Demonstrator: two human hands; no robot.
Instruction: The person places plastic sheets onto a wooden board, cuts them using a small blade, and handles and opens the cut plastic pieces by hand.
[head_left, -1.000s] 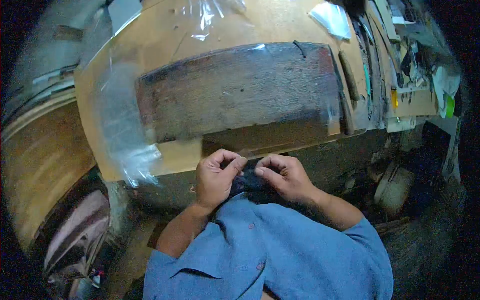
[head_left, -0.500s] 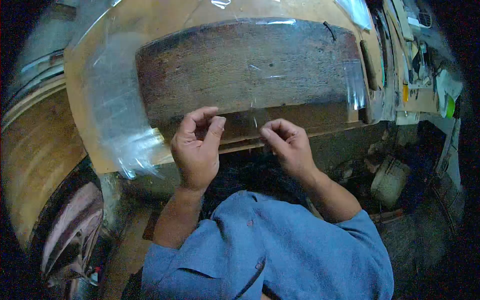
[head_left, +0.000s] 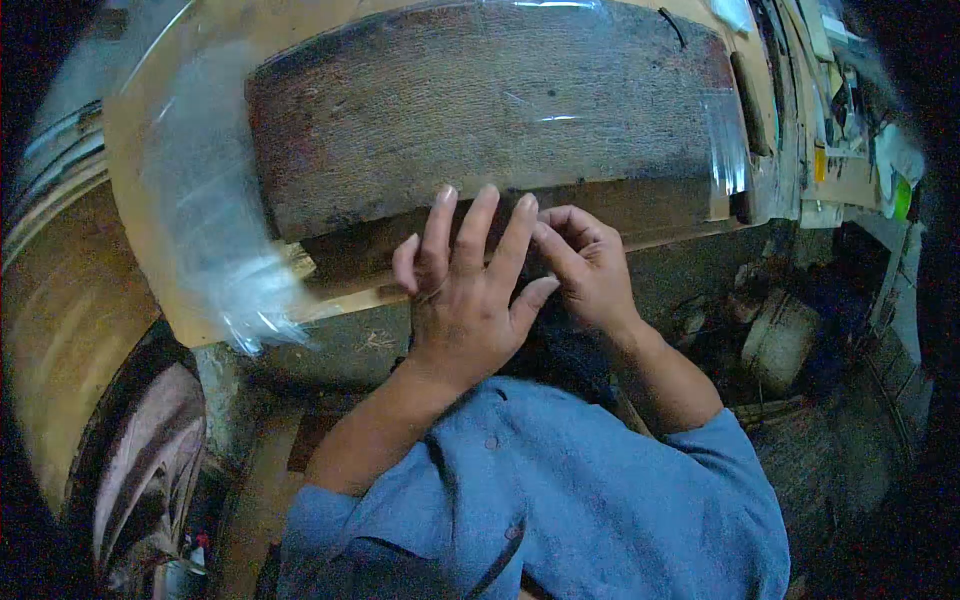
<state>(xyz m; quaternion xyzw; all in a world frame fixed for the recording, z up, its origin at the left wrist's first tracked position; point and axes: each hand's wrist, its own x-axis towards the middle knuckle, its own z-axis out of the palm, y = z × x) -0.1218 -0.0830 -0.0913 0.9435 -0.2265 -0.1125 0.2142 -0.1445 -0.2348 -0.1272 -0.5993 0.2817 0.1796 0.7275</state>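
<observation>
A dark, rough-textured curved board (head_left: 460, 110) lies on the light wooden table under clear plastic film (head_left: 205, 200). Over its near edge my left hand (head_left: 470, 290) is spread, palm down, with nothing seen in it. Just to the right, my right hand (head_left: 592, 265) has thumb and forefinger pinched together; what they hold, if anything, is too small to make out. The tip of my left forefinger is close beside that pinch. A short dark strand (head_left: 673, 28) rests on the board's upper right.
A dark rounded bar (head_left: 749, 103) lies right of the board. Tools and strips of material crowd the far right, with a yellow item (head_left: 819, 163) and a green one (head_left: 902, 199). A purplish cloth-like thing (head_left: 150, 465) is at lower left, a pale block (head_left: 781, 342) at lower right.
My left hand has opened from a loose curl, turned palm down and moved right toward my right hand. My right hand stays pinched and is slightly higher. The board has shifted upward in view.
</observation>
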